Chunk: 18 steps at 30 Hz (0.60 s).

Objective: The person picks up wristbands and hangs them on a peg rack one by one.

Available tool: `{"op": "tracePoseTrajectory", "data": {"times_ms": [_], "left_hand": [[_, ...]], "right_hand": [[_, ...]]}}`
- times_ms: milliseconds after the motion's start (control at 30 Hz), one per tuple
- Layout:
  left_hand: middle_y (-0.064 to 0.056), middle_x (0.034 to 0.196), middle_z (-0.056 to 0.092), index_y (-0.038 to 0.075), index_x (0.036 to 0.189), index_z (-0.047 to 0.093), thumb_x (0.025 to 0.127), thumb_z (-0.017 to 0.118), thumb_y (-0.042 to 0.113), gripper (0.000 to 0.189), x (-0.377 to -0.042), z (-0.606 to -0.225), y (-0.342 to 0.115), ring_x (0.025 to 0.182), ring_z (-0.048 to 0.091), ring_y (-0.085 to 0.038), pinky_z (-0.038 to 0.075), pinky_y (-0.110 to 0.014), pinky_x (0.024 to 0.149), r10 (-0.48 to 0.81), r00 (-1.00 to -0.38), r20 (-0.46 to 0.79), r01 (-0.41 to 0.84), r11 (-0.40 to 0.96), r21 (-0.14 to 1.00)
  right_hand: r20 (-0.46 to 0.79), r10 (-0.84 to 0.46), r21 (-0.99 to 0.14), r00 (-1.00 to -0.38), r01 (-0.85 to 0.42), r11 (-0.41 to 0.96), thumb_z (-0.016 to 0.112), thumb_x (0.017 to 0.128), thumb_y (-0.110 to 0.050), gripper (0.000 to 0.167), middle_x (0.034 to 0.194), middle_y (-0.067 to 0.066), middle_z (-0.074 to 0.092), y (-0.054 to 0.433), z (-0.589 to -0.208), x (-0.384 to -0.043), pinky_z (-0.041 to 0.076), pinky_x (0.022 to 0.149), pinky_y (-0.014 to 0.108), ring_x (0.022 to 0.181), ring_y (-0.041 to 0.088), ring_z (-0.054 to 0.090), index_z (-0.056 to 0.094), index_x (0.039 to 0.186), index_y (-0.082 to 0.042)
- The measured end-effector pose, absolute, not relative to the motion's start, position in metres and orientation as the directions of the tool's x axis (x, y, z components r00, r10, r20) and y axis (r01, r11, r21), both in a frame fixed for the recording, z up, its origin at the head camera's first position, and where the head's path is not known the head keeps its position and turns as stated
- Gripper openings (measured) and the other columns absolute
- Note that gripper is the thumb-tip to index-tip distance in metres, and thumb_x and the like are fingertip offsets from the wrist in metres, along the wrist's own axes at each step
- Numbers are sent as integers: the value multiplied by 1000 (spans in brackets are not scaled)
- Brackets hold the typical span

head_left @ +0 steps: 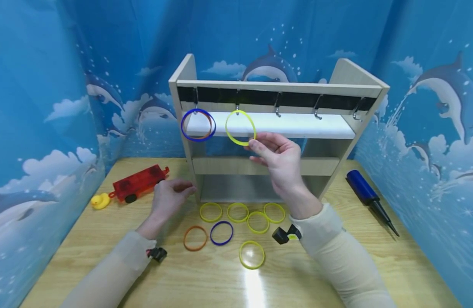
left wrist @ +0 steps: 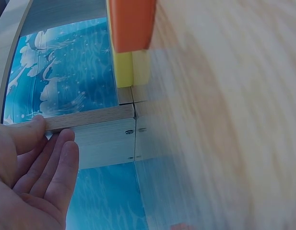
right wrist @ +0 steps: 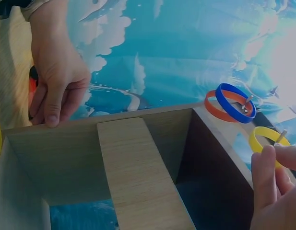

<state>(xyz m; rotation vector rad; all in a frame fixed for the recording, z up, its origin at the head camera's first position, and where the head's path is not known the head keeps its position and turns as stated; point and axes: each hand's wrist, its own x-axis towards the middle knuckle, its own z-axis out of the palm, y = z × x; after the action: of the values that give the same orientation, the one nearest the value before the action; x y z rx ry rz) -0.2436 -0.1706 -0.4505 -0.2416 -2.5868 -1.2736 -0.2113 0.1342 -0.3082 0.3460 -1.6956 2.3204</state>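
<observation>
My right hand (head_left: pixel 279 158) pinches the lower right rim of a yellow ring (head_left: pixel 229 136) between thumb and fingertips. The ring's top is at the second hook (head_left: pixel 237 108) of a wooden rack (head_left: pixel 259 167); in the right wrist view the hook's tip shows within the yellow ring (right wrist: pixel 257 139). From the first hook (head_left: pixel 196 98) hang a blue ring (head_left: pixel 182 128) and an orange ring (head_left: pixel 211 124), overlapping. My left hand (head_left: pixel 169 199), fingers fairly straight, touches the rack's left side panel low down; in the left wrist view this hand (left wrist: pixel 37 177) holds no ring.
On the table (head_left: pixel 298 282) before the rack lie several yellow rings (head_left: pixel 240 255), an orange ring (head_left: pixel 184 243) and a blue ring (head_left: pixel 211 238). A red toy wagon (head_left: pixel 140 182) and yellow duck (head_left: pixel 100 201) stand left; a blue hand pump (head_left: pixel 361 187) lies right. Three more hooks (head_left: pixel 278 105) line the rack's bar.
</observation>
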Motion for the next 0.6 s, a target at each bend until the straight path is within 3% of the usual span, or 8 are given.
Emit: {"op": "tracePoseTrajectory", "data": {"times_ms": [200, 600], "left_hand": [[-11, 99, 89, 9, 105, 90, 99, 87, 16, 9, -243, -451, -170, 89, 86, -29, 60, -25, 71, 37, -952, 303, 262, 610, 748], [-12, 100, 89, 9, 106, 90, 99, 87, 15, 10, -244, -451, -171, 90, 86, -28, 59, -21, 71, 44, -953, 301, 266, 603, 752]], "right_hand": [[350, 54, -896, -935, -351, -272, 77, 101, 9, 21, 103, -3, 89, 130, -310, -212, 69, 75, 28, 88, 11, 86, 82, 112, -8], [346, 60, -898, -936, -349, -270, 77, 102, 5, 18, 102, -3, 89, 125, -308, -214, 69, 74, 29, 86, 11, 86, 82, 115, -7]]}}
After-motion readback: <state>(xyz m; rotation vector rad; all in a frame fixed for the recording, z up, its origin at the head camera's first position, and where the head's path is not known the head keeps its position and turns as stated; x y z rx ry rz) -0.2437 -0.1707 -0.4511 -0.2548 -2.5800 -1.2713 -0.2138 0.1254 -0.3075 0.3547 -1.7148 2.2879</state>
